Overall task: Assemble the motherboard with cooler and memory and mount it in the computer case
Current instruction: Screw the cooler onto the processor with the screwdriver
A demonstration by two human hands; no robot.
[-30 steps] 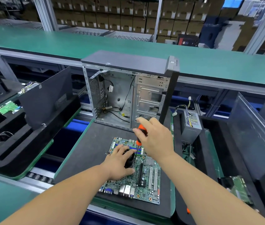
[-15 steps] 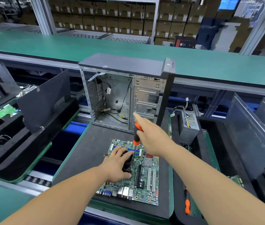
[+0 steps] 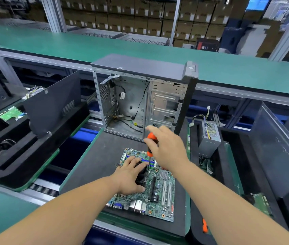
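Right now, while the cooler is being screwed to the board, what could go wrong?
1. The right hand holds the orange screwdriver upright over the motherboard; a slip might scratch it.
2. The left hand alone steadies the black cooler, so it might shift.
3. The board lies loose on the mat and could slide.

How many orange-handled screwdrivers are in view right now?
2. One orange-and-black screwdriver is upright in the right hand over the green motherboard. A second orange handle lies in the black tray beside the right forearm. Others may be hidden.
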